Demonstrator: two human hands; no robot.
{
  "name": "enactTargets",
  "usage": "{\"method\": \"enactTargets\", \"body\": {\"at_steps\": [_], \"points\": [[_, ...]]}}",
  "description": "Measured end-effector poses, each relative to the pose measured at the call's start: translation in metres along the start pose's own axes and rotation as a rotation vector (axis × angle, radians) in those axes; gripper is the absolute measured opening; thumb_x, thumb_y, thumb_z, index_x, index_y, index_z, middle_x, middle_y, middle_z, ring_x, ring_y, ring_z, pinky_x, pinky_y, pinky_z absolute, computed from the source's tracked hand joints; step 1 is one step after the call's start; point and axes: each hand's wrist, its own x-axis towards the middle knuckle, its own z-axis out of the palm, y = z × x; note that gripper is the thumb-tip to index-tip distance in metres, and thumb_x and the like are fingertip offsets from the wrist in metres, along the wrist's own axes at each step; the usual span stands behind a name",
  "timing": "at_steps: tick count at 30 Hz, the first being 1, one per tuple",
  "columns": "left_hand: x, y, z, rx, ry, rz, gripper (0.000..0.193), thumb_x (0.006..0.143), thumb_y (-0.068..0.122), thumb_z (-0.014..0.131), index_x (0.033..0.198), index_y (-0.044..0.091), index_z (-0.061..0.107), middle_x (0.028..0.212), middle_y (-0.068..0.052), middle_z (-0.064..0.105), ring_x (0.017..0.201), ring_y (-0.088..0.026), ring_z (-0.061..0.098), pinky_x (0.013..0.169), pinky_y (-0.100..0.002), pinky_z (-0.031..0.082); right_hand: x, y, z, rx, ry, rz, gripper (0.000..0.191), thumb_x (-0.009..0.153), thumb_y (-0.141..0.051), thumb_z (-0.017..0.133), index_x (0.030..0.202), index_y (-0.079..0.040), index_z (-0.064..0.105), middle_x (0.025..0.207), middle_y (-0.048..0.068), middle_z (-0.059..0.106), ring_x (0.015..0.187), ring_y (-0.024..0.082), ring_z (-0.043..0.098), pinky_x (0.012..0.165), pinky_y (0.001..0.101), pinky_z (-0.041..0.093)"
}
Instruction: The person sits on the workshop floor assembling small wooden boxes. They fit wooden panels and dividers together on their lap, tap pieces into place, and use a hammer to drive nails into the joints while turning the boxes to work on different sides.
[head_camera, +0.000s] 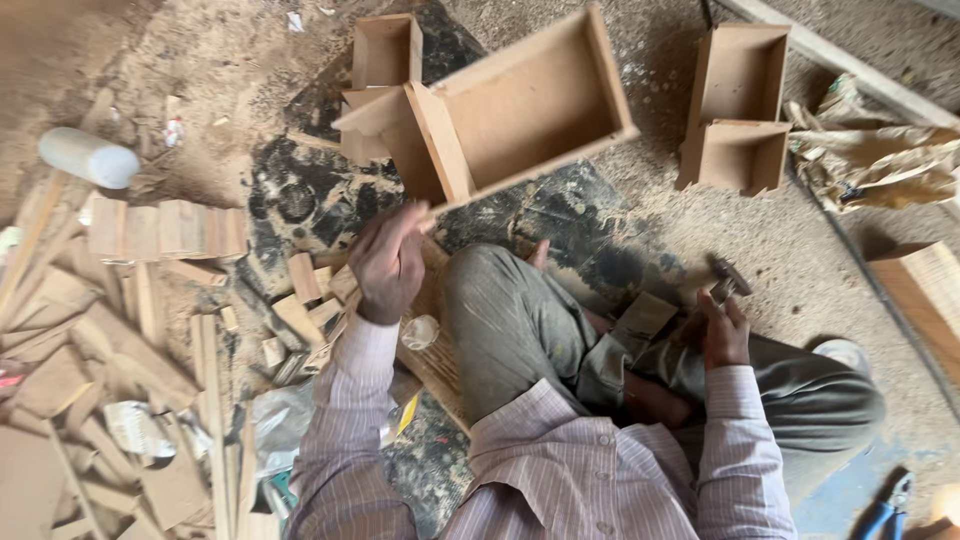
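Your left hand (388, 262) is clenched on the lower corner of an open wooden box (520, 105), holding it tilted above the dark mat (300, 195), with its hollow side turned toward you. Exactly how your fingers pinch the board is hard to make out, since the back of the hand covers the contact. Your right hand (722, 330) rests by your bent knee, closed around the handle of a hammer (728, 275); only the hammer's head and a short piece of the handle show.

Behind the held box, another small box (385, 50) stands partly hidden by it. Two more boxes (738, 110) sit together on the sawdust floor toward the far right. Along the mat's left edge lies a heap of wood offcuts (110, 340), cut off at the frame's edge, with a white cylinder (88, 158) beyond it. Blue-handled pliers (885, 512) lie at the lower right corner, partly out of frame.
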Motion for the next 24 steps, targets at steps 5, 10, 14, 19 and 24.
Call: {"method": "enactTargets", "body": {"at_steps": [5, 10, 14, 19, 24], "points": [[-0.025, 0.061, -0.02, -0.136, -0.039, 0.091, 0.03, 0.099, -0.01, 0.062, 0.123, 0.006, 0.07, 0.109, -0.021, 0.076, 0.096, -0.027, 0.079, 0.077, -0.036, 0.071, -0.055, -0.071, 0.032, -0.163, -0.054, -0.186, 0.072, 0.102, -0.053, 0.058, 0.143, 0.005, 0.045, 0.135, 0.019, 0.055, 0.122, 0.033, 0.054, 0.105, 0.0477, 0.048], [-0.033, 0.123, -0.031, -0.187, -0.168, 0.169, 0.029, 0.095, -0.011, 0.065, 0.12, 0.003, 0.068, 0.109, -0.019, 0.075, 0.103, -0.033, 0.077, 0.083, -0.042, 0.068, -0.128, -0.17, 0.025, 0.704, -0.637, -0.203, 0.094, 0.089, -0.063, 0.069, 0.156, -0.003, 0.041, 0.15, 0.009, 0.055, 0.137, 0.021, 0.053, 0.113, 0.038, 0.046], [-0.029, 0.143, -0.028, -0.194, -0.257, 0.178, 0.023, 0.095, -0.009, 0.067, 0.116, 0.002, 0.069, 0.106, -0.017, 0.076, 0.102, -0.034, 0.077, 0.086, -0.041, 0.066, -0.163, -0.196, 0.013, 0.373, -0.474, -0.311, 0.086, 0.089, -0.029, 0.082, 0.159, 0.004, 0.045, 0.145, 0.01, 0.06, 0.135, 0.021, 0.057, 0.117, 0.0374, 0.045], [-0.029, 0.142, -0.012, -0.169, -0.272, 0.253, 0.025, 0.091, -0.003, 0.074, 0.114, 0.007, 0.07, 0.106, -0.012, 0.076, 0.112, -0.031, 0.071, 0.104, -0.049, 0.059, -0.186, -0.186, 0.0, 0.31, -0.372, -0.475, 0.084, 0.084, -0.019, 0.083, 0.155, 0.003, 0.044, 0.142, 0.007, 0.058, 0.134, 0.019, 0.056, 0.118, 0.0348, 0.046], [-0.028, 0.145, 0.007, -0.208, -0.281, 0.214, 0.023, 0.098, 0.006, 0.067, 0.121, 0.007, 0.068, 0.12, -0.013, 0.074, 0.123, -0.031, 0.068, 0.113, -0.049, 0.055, -0.2, -0.171, -0.011, 0.218, -0.247, -0.59, 0.081, 0.084, -0.022, 0.084, 0.152, 0.002, 0.046, 0.135, 0.006, 0.059, 0.126, 0.015, 0.058, 0.112, 0.0291, 0.047]]}}
